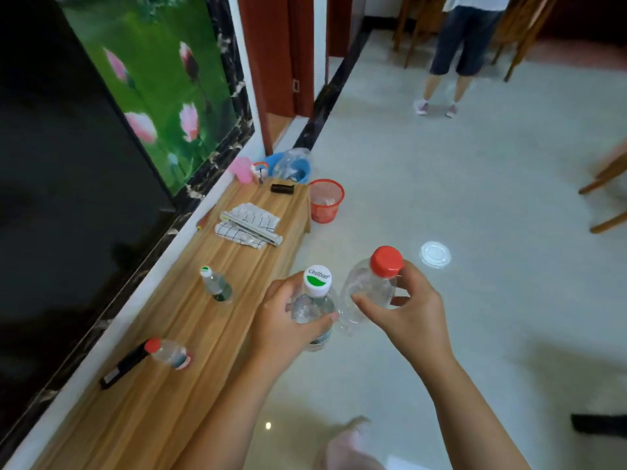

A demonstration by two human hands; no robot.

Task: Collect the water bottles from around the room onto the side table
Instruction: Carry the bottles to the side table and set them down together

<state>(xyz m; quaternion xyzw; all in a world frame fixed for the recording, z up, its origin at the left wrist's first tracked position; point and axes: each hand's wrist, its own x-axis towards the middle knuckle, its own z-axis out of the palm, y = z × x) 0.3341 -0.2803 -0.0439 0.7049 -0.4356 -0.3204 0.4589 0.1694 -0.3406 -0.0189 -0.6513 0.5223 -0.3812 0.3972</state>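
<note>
The side table [217,334], a long low wooden one, runs along the wall, and the step in hand appears to be delivery: both hands hover just off its front edge, each gripping a bottle, neither yet set down. The next move calls for carrying the two over the front edge and standing them on bare wood, probably in the stretch between the two bottles already there, and letting go without knocking either.

On the floor beyond the table's far end sits a blue basin [303,171] with a crumpled clear plastic bag [291,161] in it. Just off the far front corner stands a red mesh wastebasket [325,201], with something pale inside, too small to name.

The right hand [407,310] pinches a red-capped clear bottle [373,283] by the shoulder; it looks empty or close to it. The left hand [281,320] wraps round a Cestbon bottle [314,303] with a white-and-green cap that seems to hold water. The two bottles almost touch.

On the table, a green-capped bottle [217,284] stands upright mid-length with some water in it. Nearer the near end another red-capped bottle [169,354] rests against a black remote [124,368]; I cannot tell whether it stands or lies, nor its fill.
</note>
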